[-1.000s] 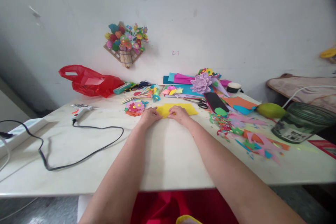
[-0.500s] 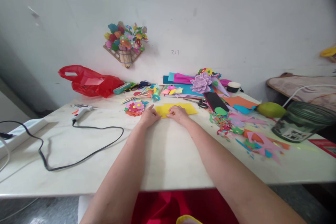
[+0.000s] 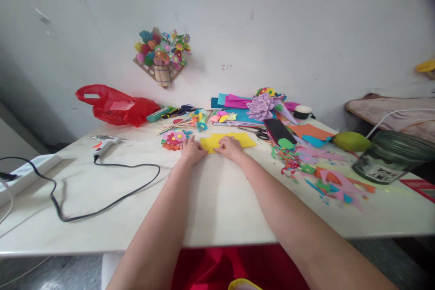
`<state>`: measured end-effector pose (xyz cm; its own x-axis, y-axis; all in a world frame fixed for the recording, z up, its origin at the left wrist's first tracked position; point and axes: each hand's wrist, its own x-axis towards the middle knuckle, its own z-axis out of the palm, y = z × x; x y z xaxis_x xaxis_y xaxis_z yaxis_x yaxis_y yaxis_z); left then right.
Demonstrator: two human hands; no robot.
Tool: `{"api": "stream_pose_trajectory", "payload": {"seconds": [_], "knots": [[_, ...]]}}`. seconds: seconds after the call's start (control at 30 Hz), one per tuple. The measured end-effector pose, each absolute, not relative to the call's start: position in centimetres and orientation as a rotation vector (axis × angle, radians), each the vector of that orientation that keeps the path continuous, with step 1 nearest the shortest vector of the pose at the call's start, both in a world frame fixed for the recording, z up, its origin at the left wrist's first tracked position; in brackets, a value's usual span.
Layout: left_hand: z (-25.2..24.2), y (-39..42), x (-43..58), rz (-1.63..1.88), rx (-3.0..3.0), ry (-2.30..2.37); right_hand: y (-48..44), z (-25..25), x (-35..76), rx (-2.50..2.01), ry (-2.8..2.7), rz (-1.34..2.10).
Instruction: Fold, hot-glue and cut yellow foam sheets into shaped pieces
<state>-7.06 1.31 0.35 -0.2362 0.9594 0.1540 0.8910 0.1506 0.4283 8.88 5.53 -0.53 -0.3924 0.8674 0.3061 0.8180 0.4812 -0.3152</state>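
A folded-looking yellow sheet [image 3: 245,140] lies flat on the white table in front of me. At its left end is my left hand [image 3: 193,150]; the thumb reaches onto the sheet's near left corner while the other fingers stretch forward, apart. My right hand [image 3: 230,147] rests on the sheet's middle with bent fingers, thumb and fingertips pinched at the near edge. Just left of my left hand sits a cluster of paper-like flowers [image 3: 175,138], pink, red and orange. Black-handled scissors [image 3: 261,133] lie beyond the sheet's right end.
A glue gun [image 3: 106,146] with a looping black cord lies left. Behind are a red plastic bag [image 3: 117,105], a lilac flower [image 3: 261,107] and coloured sheets [image 3: 234,101]. To the right are a dark phone-like slab [image 3: 279,131], colourful scraps [image 3: 343,188] and a glass jar [image 3: 390,158].
The fingers of my left hand have shifted slightly left and spread, with the raised index finger lowered. My right hand and the yellow sheet look nearly the same.
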Motion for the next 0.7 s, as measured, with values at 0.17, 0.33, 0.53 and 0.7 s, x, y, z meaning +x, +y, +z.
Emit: {"api": "stream_pose_trajectory", "payload": {"seconds": [0.17,0.33,0.53,0.7], "knots": [[0.51,1.10,-7.12,0.616,1.769,2.298,5.34,-0.35,8.86,-1.419,-2.323,0.134],[0.82,0.96,-7.18,0.646,1.743,2.302,4.94,-0.04,8.75,-1.443,-2.336,0.099],[0.48,1.16,-7.29,0.693,1.740,2.319,4.89,0.01,8.62,-1.446,-2.336,0.079],[-0.10,1.46,-7.61,0.754,1.740,2.328,4.79,0.03,8.55,-1.449,-2.332,0.064]]}}
